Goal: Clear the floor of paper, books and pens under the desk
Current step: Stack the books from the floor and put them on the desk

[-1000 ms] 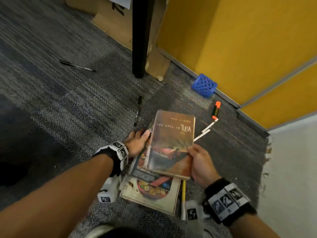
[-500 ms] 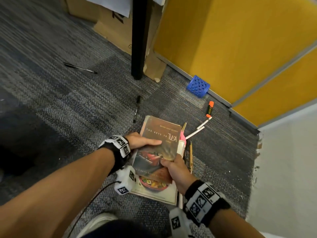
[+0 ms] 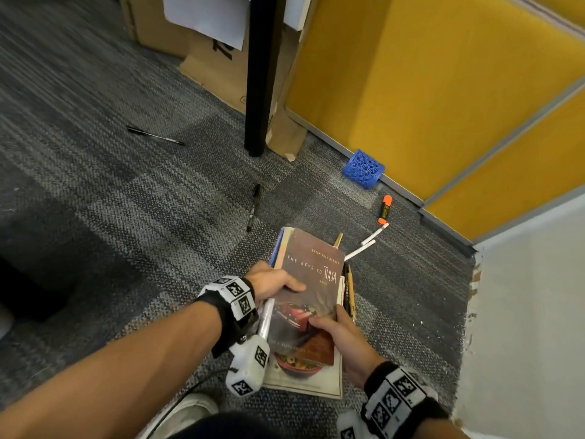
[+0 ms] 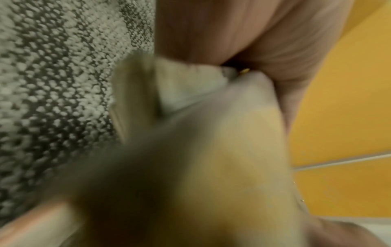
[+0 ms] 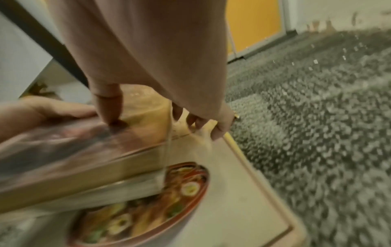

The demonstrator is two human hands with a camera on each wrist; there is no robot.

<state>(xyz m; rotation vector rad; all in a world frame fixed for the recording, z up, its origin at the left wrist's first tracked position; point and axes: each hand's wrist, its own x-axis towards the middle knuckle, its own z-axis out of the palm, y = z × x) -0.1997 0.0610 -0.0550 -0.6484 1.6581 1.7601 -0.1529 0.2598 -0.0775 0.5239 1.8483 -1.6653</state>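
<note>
Two hands hold a stack of books (image 3: 311, 280) over the carpet (image 3: 126, 217): the left hand (image 3: 270, 282) curls round its left edge, thumb on the top cover; the right hand (image 3: 340, 335) pinches the near corner. Pencils (image 3: 349, 293) lie just beside the stack. Farther out lie two white pens (image 3: 368, 242), an orange highlighter (image 3: 385, 209), two black pens (image 3: 254, 206), and a blue basket (image 3: 364, 168) near a black desk leg (image 3: 259, 74).

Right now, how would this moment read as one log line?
both hands on book stack | left hand grips paperback | right hand grips near end | pens on carpet
</note>
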